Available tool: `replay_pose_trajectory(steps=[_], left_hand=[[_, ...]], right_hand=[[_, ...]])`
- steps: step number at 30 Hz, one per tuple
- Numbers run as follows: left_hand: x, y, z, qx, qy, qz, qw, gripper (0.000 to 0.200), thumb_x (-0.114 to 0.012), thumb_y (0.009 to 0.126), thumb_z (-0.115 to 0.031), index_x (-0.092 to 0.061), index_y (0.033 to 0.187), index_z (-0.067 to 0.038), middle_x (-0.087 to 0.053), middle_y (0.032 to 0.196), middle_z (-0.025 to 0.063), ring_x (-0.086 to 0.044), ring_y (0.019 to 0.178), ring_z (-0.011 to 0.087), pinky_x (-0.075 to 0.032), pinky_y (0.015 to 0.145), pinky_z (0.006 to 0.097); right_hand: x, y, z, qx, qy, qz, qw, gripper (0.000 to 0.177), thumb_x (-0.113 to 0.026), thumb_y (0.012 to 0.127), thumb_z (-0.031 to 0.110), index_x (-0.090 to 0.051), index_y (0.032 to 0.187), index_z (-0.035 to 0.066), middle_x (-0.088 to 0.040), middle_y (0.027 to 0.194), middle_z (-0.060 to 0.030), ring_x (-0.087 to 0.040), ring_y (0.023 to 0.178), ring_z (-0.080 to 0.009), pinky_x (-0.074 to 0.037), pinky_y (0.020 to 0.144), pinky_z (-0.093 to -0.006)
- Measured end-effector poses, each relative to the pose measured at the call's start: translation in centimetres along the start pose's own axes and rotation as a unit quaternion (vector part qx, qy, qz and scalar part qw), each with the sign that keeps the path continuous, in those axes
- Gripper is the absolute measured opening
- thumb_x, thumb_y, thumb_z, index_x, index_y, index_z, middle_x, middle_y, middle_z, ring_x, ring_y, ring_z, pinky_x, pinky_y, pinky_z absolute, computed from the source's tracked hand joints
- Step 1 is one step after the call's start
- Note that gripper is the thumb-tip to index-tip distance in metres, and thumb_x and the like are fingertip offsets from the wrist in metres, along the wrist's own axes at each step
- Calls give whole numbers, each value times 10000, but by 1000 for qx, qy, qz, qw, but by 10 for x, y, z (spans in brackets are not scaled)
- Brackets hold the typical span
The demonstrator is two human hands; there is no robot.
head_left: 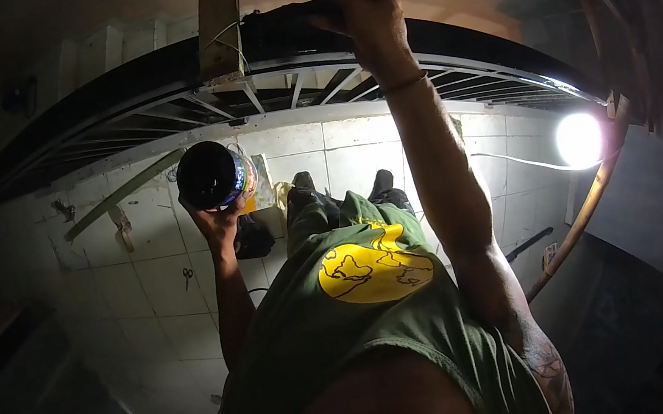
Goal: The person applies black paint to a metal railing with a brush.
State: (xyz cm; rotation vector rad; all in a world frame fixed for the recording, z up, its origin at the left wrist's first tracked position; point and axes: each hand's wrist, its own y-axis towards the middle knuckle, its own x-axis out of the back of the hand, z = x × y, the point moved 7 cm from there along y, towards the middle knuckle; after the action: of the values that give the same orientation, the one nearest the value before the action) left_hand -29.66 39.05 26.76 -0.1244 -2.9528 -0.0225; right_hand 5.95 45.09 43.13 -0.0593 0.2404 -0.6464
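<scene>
My left hand (217,221) is wrapped round the lower side of a paint can (209,177) with a dark, open top and a colourful label. Raised over the far side, my right hand (372,19) is closed on a dark paintbrush (290,14), which points left along the top of a black metal grille (116,81). The brush overlaps the grille's black upper band in this view, and its outline is hard to make out there. A wooden plank (220,26), with wire tied round it, stands against the grille just left of the brush.
A bright lamp (579,141) with a white cable shines at the right, beside a leaning wooden pole (579,213). On the tiled floor (161,320) lie scissors (188,276), a long strip (120,196) and a dark bag (252,238). My feet are close to the grille.
</scene>
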Motion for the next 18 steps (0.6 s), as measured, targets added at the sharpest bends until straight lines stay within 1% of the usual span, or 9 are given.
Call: replay_pose_trajectory(steps=[4,6,8,10,12,14,15,16,18], left_hand=[[0,1,-5,-12,-13,-7,1000,1101,-876,518,-484,-263,1301,-11,-409,1232,158,-492,1108,272,-468,919,388],[2,2,-3,-6,-13,-9,1000,1101,-874,518,-489,-265,1298,-7,-412,1229,160,-494,1104,271,-469,916,387],[5,3,-4,-51,15,-12,998,1087,-866,527,-500,-275,1289,2,-413,1226,165,-495,1101,274,-469,909,392],[5,2,-6,-37,21,-15,999,1084,-865,531,-498,-277,1289,5,-410,1228,167,-491,1105,276,-464,914,395],[9,0,-4,-24,29,-10,999,1080,-864,534,-496,-279,1289,9,-408,1229,170,-487,1109,277,-459,919,398],[10,1,-5,-30,30,-9,999,1076,-871,533,-478,-279,1295,-1,-403,1233,163,-478,1114,271,-450,927,401],[8,2,-7,-30,28,-6,999,1076,-871,533,-478,-279,1295,-1,-403,1233,163,-478,1114,271,-450,927,401],[7,3,-8,-26,14,-1,1000,1076,-873,533,-473,-279,1299,-7,-401,1235,157,-476,1115,268,-447,930,401],[7,3,-6,-20,1,1,1000,1075,-874,533,-469,-278,1302,-12,-399,1236,152,-473,1115,265,-444,934,400]], right_hand=[[-3,-3,-4,-1,-14,-30,999,161,-667,801,74,-624,844,-75,-635,796,-103,-652,715,-176,-612,677,-301],[0,-4,-3,39,-62,-33,997,144,-670,793,64,-625,829,-67,-633,781,-98,-651,702,-169,-615,652,-303],[15,-9,7,72,-14,-62,995,96,-645,786,43,-627,774,-51,-636,718,-88,-643,638,-137,-608,575,-274],[32,-7,19,92,51,-67,992,82,-645,781,27,-623,781,-51,-640,728,-99,-637,617,-143,-608,549,-287],[31,-6,17,63,2,-57,996,97,-653,801,59,-631,835,-29,-666,814,-110,-671,731,-188,-607,625,-295],[14,-4,4,56,-9,-48,997,109,-663,800,70,-626,827,-29,-667,817,-101,-668,725,-185,-605,629,-304],[10,-7,1,43,-132,-53,989,137,-656,821,98,-633,845,-34,-657,807,-86,-650,700,-164,-589,645,-293],[20,-8,0,43,-132,-56,989,137,-656,821,98,-633,845,-34,-657,807,-86,-650,700,-164,-589,645,-293],[50,-15,12,174,-408,-35,896,168,-629,852,120,-647,874,-46,-651,814,-82,-640,705,-147,-571,670,-272]])
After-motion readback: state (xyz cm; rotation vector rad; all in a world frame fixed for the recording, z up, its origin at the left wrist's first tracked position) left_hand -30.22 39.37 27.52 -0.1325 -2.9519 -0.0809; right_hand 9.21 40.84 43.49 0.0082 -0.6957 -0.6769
